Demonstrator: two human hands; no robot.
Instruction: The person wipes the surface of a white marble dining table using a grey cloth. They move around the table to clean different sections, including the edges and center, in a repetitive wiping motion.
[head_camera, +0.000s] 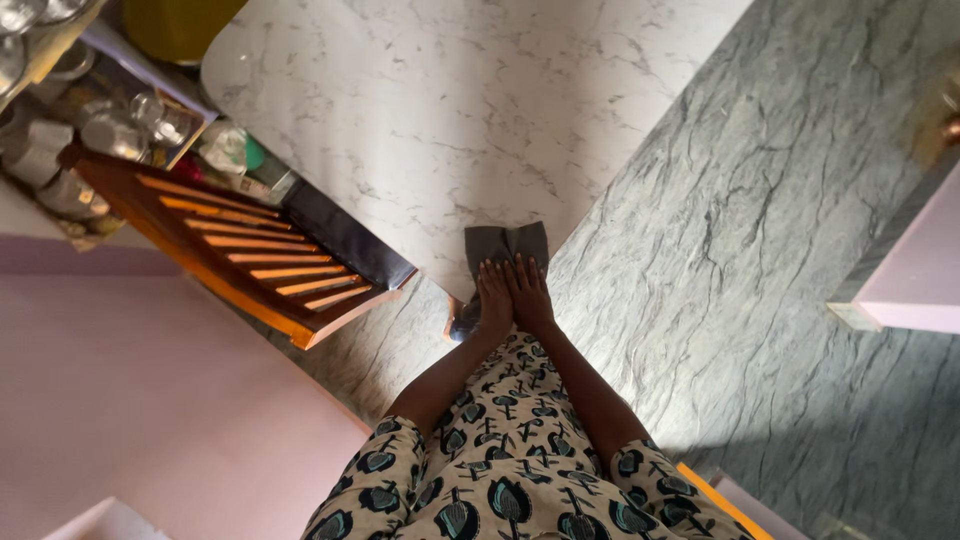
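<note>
A grey cloth (502, 243) lies at the near corner of a white marble-patterned table (440, 110). My left hand (494, 296) and my right hand (527, 292) press flat on the cloth side by side, fingers together and pointing away from me. Part of the cloth hangs over the table's edge below my left hand. My patterned sleeves and dress fill the bottom of the view.
A wooden slatted chair (250, 262) stands left of the table. Behind it, a shelf holds steel vessels (110, 130) and packets. The grey-green stone floor (760, 250) spreads to the right. A pink wall (130, 400) is at left, a pale block (915, 275) at right.
</note>
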